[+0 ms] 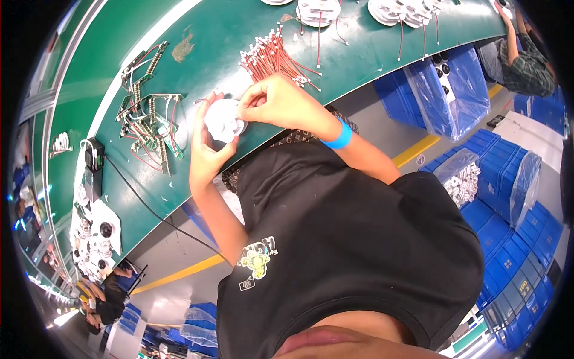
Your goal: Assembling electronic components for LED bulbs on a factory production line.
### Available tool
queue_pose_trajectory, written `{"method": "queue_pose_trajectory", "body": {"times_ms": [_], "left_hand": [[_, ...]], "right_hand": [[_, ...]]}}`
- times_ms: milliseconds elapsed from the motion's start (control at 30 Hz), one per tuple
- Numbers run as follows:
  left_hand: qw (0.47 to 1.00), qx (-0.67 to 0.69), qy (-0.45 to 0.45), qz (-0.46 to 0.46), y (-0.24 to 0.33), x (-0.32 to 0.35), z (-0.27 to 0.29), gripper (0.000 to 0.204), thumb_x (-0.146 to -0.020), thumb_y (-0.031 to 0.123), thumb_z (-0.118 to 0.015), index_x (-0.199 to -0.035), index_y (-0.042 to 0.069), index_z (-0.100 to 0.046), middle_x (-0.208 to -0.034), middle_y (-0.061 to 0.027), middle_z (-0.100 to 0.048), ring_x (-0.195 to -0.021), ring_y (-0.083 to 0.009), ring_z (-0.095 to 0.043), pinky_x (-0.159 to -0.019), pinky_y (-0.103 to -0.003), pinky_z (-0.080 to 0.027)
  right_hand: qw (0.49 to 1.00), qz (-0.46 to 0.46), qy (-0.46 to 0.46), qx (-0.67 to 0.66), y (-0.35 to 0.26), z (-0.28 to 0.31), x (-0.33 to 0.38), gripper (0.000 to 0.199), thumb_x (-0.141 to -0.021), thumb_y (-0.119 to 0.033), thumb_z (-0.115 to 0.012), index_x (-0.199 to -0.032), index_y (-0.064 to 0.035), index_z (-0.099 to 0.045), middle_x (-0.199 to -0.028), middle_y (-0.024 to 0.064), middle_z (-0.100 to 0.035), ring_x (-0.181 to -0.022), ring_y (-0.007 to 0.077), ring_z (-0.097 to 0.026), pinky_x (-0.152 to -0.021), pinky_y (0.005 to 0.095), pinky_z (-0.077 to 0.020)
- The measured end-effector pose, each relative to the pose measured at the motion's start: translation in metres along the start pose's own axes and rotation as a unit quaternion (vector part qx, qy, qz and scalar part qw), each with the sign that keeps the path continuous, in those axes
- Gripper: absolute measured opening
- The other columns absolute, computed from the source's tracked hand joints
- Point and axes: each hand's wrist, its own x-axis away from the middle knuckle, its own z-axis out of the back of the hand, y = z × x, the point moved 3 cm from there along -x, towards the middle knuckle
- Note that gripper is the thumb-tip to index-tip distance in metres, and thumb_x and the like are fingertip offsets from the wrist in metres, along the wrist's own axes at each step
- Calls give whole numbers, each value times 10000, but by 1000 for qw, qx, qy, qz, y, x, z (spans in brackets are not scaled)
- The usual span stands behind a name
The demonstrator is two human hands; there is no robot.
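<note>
A white round plastic housing [222, 122] sits in my left hand [206, 152], the thumb and fingers curled around its edge, above the near edge of the green bench. My right hand [276, 106], with a blue band on its wrist, is pinched at the housing's right side; what its fingertips hold, if anything, is hidden. A short dark red wire end shows beside my left fingertips. Just beyond my right hand lies a pile of red cables with white connectors [270, 57]. To the left of my left hand is a heap of green circuit boards with wires [149, 119].
White round parts with red wires [318, 13] lie along the bench's far side. A black power adapter [94, 154] trails a cable across the bench at left, near more white parts [95, 239]. Blue crates [508, 173] stand right on the floor. Other people work farther off.
</note>
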Motion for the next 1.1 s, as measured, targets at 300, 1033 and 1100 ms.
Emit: {"method": "queue_pose_trajectory", "body": {"times_ms": [300, 1033, 1100], "left_hand": [[1000, -9, -21, 5, 5, -2, -2, 888, -718, 75, -732, -1484, 71, -282, -1474, -166, -388, -1333, -253, -422, -1095, -366, -353], [995, -104, 12, -4, 8, -4, -2, 791, -670, 14, -807, -1359, 16, -418, -1394, -117, -471, -1245, -232, -484, -1044, -366, -403], [994, -112, 10, -9, 8, -6, -2, 794, -669, 11, -809, -1359, 13, -414, -1397, -118, -469, -1242, -232, -488, -1042, -367, -406]], "right_hand": [[999, -30, -14, -8, 2, 0, -2, 221, -767, -164, -733, -868, 31, -716, -735, 61, -688, -707, 81, -622, -682, 250, -498], [999, -29, -1, -29, 4, -8, 6, 211, -747, -148, -679, -813, 52, -692, -703, 140, -680, -671, 162, -664, -661, 295, -513], [999, -30, -1, -34, 5, -7, 5, 210, -744, -149, -678, -810, 50, -694, -702, 144, -679, -667, 170, -664, -657, 301, -512]]}}
